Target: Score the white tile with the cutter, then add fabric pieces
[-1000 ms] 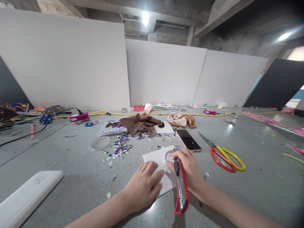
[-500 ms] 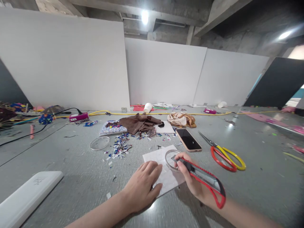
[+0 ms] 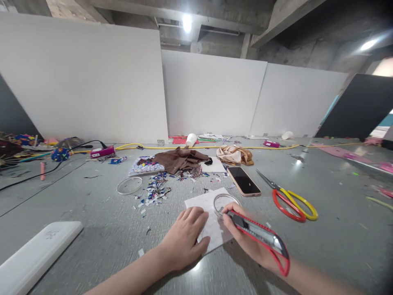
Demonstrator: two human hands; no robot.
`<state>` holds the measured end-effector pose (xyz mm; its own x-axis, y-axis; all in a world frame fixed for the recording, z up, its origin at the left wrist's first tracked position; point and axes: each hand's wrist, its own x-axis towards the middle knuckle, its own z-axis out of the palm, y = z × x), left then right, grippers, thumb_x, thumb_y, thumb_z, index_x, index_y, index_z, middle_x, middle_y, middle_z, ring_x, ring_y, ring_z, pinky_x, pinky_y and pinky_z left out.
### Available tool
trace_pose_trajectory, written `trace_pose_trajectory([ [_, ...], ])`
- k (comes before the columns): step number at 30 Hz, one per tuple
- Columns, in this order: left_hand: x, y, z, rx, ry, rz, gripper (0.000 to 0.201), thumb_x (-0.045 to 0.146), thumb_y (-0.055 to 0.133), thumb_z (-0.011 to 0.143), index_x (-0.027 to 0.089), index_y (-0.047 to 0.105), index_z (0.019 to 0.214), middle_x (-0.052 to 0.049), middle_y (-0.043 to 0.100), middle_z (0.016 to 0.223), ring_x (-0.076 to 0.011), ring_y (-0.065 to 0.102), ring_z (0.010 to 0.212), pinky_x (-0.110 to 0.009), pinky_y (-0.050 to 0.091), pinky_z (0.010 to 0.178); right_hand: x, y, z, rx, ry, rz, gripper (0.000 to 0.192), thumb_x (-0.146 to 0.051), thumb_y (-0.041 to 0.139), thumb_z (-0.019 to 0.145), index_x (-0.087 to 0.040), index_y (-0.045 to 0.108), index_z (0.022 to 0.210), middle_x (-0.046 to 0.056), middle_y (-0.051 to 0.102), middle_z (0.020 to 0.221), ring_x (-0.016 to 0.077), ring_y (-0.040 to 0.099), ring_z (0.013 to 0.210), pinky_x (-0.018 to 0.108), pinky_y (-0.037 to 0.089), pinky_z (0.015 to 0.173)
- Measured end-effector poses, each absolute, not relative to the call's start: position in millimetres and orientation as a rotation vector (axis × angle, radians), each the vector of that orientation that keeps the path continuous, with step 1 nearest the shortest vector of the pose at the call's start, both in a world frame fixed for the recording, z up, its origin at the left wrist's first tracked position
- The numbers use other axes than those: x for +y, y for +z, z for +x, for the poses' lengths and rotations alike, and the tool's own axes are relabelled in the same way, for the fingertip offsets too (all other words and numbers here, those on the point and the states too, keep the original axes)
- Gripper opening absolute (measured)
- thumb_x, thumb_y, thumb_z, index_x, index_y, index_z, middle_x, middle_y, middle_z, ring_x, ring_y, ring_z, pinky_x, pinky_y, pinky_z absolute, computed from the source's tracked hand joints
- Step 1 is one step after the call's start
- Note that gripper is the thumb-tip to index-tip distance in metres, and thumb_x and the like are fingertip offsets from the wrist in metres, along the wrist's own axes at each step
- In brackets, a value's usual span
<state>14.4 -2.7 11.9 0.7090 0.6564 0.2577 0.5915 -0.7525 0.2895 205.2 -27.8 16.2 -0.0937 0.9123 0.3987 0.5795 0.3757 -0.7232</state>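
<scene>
My right hand (image 3: 241, 233) is closed round a utility knife (image 3: 260, 233) with a red and black handle. The knife's front end points toward a thin, pale ring (image 3: 215, 205) that lies on a white sheet (image 3: 215, 233). My fingers hide the knife's tip, so I cannot tell whether it touches the ring or the sheet. Palm down, my left hand (image 3: 186, 237) rests on the sheet's left edge with its thumb apart from the fingers. A similar clear ring (image 3: 129, 193) lies farther left on the grey table (image 3: 116, 229).
Scissors (image 3: 291, 203) and a phone (image 3: 244, 181) lie to the right. Behind the sheet are brown cloth (image 3: 181, 160), a beige cloth (image 3: 235, 155) and scattered scraps (image 3: 155, 190). A white power bank (image 3: 39, 254) sits at near left. A yellow cable (image 3: 208, 147) crosses the back.
My right hand and the knife have shifted slightly toward me, and more of the ring's far side shows. My left hand has stayed about where it was on the sheet.
</scene>
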Motion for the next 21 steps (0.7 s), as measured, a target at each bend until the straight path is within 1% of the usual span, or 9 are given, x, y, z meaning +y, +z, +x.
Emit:
trace_pose_trajectory([
  [3, -3, 12, 14, 0.987, 0.600, 2.695, 0.027, 0.023, 0.052, 0.080, 0.021, 0.052, 0.107, -0.007, 0.051, 0.107, -0.0240, 0.047, 0.099, -0.039, 0.041, 0.086, -27, 13, 203, -1.834, 0.475, -1.279, 0.006, -0.027, 0.043, 0.082, -0.022, 0.043, 0.086, -0.005, 0.050, 0.061, 0.0140, 0.051, 0.055, 0.026, 0.042, 0.055],
  [6, -3, 12, 13, 0.944, 0.643, 2.723, 0.011, 0.022, 0.051, 0.081, 0.021, 0.057, 0.091, -0.006, 0.052, 0.104, -0.0229, 0.049, 0.097, -0.037, 0.042, 0.084, -24, 6, 202, -1.830, 0.427, -1.272, 0.006, -0.022, 0.045, 0.078, -0.022, 0.039, 0.079, -0.004, 0.050, 0.063, 0.0140, 0.052, 0.055, 0.025, 0.041, 0.052],
  [7, -3, 12, 13, 0.937, 0.652, 2.730, 0.009, 0.022, 0.051, 0.082, 0.021, 0.057, 0.088, -0.006, 0.052, 0.104, -0.0229, 0.050, 0.097, -0.037, 0.043, 0.084, -24, 3, 202, -1.834, 0.422, -1.274, 0.008, -0.021, 0.045, 0.077, -0.023, 0.038, 0.077, -0.004, 0.050, 0.063, 0.0137, 0.051, 0.054, 0.025, 0.040, 0.051],
  [12, -4, 12, 13, 0.946, 0.641, 2.748, 0.012, 0.022, 0.053, 0.081, 0.021, 0.058, 0.092, -0.007, 0.053, 0.103, -0.0234, 0.050, 0.098, -0.038, 0.044, 0.084, -23, -4, 201, -1.900, 0.394, -1.272, 0.012, -0.015, 0.045, 0.075, -0.024, 0.037, 0.077, -0.006, 0.049, 0.058, 0.0131, 0.051, 0.050, 0.023, 0.039, 0.050],
  [21, -4, 11, 13, 0.961, 0.653, 2.753, 0.012, 0.023, 0.053, 0.081, 0.022, 0.058, 0.092, -0.007, 0.053, 0.104, -0.0236, 0.050, 0.098, -0.039, 0.044, 0.084, -23, 3, 198, -1.982, 0.413, -1.255, 0.012, -0.016, 0.043, 0.076, -0.024, 0.034, 0.076, -0.006, 0.048, 0.057, 0.0123, 0.051, 0.048, 0.022, 0.038, 0.047],
])
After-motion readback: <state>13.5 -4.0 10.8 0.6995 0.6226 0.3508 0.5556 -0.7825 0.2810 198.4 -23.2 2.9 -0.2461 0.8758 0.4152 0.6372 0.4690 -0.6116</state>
